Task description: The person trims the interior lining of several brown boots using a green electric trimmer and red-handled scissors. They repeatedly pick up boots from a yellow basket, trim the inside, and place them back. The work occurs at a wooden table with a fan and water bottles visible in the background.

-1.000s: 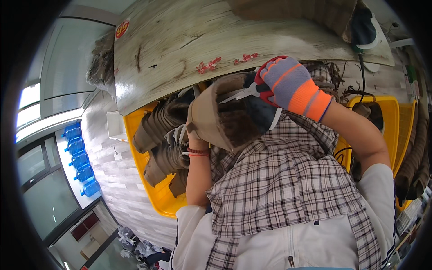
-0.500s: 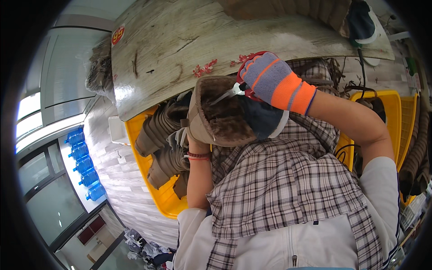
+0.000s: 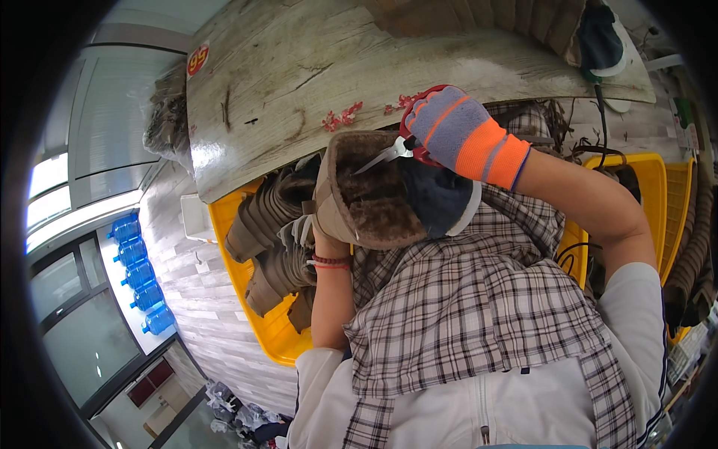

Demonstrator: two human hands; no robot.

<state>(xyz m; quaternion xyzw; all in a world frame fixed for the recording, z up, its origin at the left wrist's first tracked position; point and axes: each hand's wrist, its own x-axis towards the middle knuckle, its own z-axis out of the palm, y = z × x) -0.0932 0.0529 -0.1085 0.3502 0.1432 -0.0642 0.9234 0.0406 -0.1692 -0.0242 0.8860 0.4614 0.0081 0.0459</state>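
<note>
1. Head view, the hands: the right hand, in a grey and orange knitted glove, is closed around the red handles of a pair of scissors. The blades point left into the fleecy lining of a tan boot.
2. Head view, the boot: it is held up in front of the person's chest, just below the edge of the wooden table, with its opening turned toward the camera. The left hand is mostly hidden behind the boot; only the wrist with a red band shows, so it seems to grip the boot from beneath, though the fingers cannot be seen.
3. Head view, what looks done: going by the scissor tips resting at the lining near the rim, trimming on this boot appears to be under way rather than finished. No cut scraps are clearly visible.
4. Head view, what looks left: a yellow crate just beside the left forearm holds a stack of similar tan boot pieces. Whether they are trimmed or waiting cannot be told.
5. Head view, surroundings: more yellow crates stand at the right, and blue water bottles line the far floor.
</note>
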